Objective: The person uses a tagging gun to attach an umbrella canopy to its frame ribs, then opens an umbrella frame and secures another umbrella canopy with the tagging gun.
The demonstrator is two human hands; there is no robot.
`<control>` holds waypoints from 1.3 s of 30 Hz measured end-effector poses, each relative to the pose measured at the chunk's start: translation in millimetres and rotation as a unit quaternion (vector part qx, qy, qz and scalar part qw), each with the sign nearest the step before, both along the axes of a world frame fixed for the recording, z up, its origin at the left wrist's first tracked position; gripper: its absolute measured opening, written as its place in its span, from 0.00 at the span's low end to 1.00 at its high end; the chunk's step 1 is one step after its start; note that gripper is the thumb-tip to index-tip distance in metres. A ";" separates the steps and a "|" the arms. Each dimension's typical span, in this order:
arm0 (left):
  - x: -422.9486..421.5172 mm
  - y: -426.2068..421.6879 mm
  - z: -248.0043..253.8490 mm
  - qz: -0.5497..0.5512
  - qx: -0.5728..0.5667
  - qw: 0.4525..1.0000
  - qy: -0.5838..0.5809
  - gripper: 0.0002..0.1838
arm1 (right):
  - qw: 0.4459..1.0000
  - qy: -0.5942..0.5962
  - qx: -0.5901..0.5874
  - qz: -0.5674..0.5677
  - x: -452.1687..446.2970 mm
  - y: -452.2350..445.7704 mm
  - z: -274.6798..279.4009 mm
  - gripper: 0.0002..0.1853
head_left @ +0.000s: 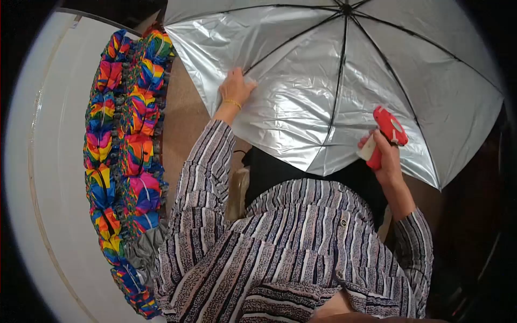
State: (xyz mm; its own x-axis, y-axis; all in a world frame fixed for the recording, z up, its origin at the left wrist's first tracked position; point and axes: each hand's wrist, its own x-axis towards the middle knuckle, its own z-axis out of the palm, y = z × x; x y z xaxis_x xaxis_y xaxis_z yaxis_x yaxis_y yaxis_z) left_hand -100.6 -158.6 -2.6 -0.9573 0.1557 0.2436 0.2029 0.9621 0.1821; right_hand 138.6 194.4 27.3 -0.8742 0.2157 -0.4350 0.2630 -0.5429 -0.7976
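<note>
An opened umbrella [301, 59] with a shiny silver inner side and thin black ribs spreads before me. My left hand [236, 90], a yellow band at its wrist, is closed on the canopy near the left rib's outer end; its fingertips are partly hidden. In my right hand [386, 159] is a red-and-white handheld tool [389, 126] with a pale round part on its head. My fingers wrap round its handle, and the tool is over the lower right panel. Whether it touches the fabric I cannot tell.
Left of me, many folded rainbow-coloured umbrellas [141, 110] stand in two long rows along a white surface [59, 177]. A bunched grey cloth [146, 250] lies by their near end. Brown flooring [182, 116] shows between the rows and the silver canopy.
</note>
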 end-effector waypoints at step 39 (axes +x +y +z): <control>112.9 153.6 -5.2 0.028 0.592 0.711 -0.378 0.06 | 0.985 -0.002 -0.171 0.030 -41.1 -72.8 3.0 0.13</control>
State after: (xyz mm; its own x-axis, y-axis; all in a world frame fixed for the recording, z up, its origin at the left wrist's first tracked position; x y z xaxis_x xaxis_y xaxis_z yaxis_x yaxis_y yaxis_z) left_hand 12.3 -5.1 -7.8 -0.8807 0.2267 -0.4158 -0.4167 0.0465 0.9079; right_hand 97.5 121.6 30.4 -0.8791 0.0030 -0.4767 0.3060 -0.7631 -0.5692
